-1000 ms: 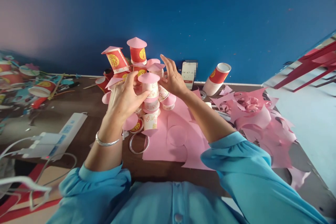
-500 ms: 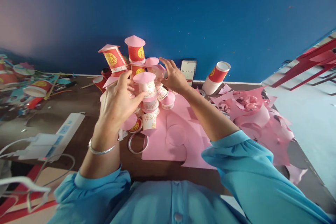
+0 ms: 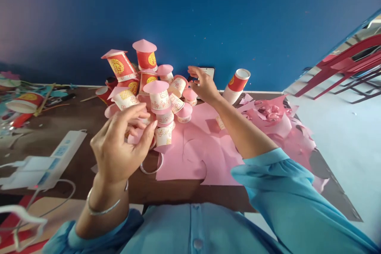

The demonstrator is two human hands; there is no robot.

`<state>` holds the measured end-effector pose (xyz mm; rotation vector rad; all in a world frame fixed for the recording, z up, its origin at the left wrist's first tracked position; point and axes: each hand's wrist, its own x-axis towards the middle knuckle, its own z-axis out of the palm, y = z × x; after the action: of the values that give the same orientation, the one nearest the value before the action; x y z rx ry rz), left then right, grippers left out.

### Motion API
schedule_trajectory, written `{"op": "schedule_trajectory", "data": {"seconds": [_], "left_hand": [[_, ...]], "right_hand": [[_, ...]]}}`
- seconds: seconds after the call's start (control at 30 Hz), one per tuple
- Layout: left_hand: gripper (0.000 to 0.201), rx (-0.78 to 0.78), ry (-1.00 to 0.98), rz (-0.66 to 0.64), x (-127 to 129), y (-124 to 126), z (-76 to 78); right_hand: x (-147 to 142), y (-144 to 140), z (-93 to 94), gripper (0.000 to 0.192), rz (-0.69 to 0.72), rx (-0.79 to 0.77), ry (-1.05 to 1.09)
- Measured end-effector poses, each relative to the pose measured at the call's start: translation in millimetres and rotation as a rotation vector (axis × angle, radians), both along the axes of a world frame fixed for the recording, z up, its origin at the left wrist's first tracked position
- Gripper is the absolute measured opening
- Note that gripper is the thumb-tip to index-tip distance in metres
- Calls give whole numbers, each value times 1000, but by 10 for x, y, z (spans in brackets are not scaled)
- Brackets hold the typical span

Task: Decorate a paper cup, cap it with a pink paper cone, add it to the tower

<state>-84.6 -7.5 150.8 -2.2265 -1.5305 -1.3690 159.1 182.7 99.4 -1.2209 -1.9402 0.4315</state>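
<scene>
A cluster of red and white paper cups (image 3: 154,91) with pink paper cone lids stands on the brown table (image 3: 77,127), partly on a pink paper sheet (image 3: 190,154). My left hand (image 3: 122,147) hovers in front of the cluster, fingers loosely curled, holding nothing visible. My right hand (image 3: 205,85) reaches to the far side of the cluster, fingers apart, close to a phone (image 3: 208,72) leaning on the blue wall. A stack of red cups (image 3: 236,85) lies tilted to its right.
Pink paper scraps (image 3: 276,121) are heaped at the right. A white power strip (image 3: 50,158) with cables lies at the left. More cups and craft bits (image 3: 24,103) crowd the far left. A clear ring (image 3: 151,164) lies near the table's front edge.
My left hand has let go of the cup cluster and pulled back toward me. My right hand has moved farther away, toward the phone. The view has shifted slightly left.
</scene>
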Motion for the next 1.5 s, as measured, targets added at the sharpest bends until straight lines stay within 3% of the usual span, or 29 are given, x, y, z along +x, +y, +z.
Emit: {"op": "schedule_trajectory", "data": {"seconds": [0.13,0.23,0.37,0.47,0.57,0.67,0.8,0.87,0.93,1.0,1.07,1.17,1.27,1.33,1.5], "left_hand": [[40,21,96,-134,-44,-119,-165],[27,-24,186,-240,-50,-174,-307],[18,-105,223,-378,12,-214,-454],[18,-117,230,-424,77,-220,-515],[19,-112,238,-437,133,-216,-536],[30,-76,254,-410,199,-202,-518],[55,-52,413,-466,322,-151,-485],[59,-78,449,-548,373,-118,-501],[59,-148,376,-598,400,-93,-544],[58,-234,225,-608,406,-80,-604],[56,-334,48,-577,407,-74,-663],[50,-534,-311,-523,437,-55,-719],[47,-739,-638,-491,511,-10,-729],[46,-804,-731,-491,561,25,-720],[55,-826,-824,-563,559,69,-701]], "right_hand": [[423,-460,29,36,-149,67,-218],[693,-902,-13,30,-337,-26,-525],[816,-1286,-157,52,-454,-251,-807],[813,-1365,-246,63,-413,-365,-892],[799,-1391,-201,69,-360,-345,-771],[732,-1475,-28,80,-248,-299,-528],[543,-1611,159,86,208,-468,-215],[483,-1624,162,75,457,-554,-109],[491,-1593,109,59,593,-599,-11],[554,-1542,24,51,573,-638,142],[622,-1508,-71,49,431,-651,302],[625,-1542,-186,44,239,-467,322],[483,-1668,-232,72,286,-259,258],[356,-1755,-226,83,316,-246,256],[147,-1675,-143,75,340,-325,375]]}}
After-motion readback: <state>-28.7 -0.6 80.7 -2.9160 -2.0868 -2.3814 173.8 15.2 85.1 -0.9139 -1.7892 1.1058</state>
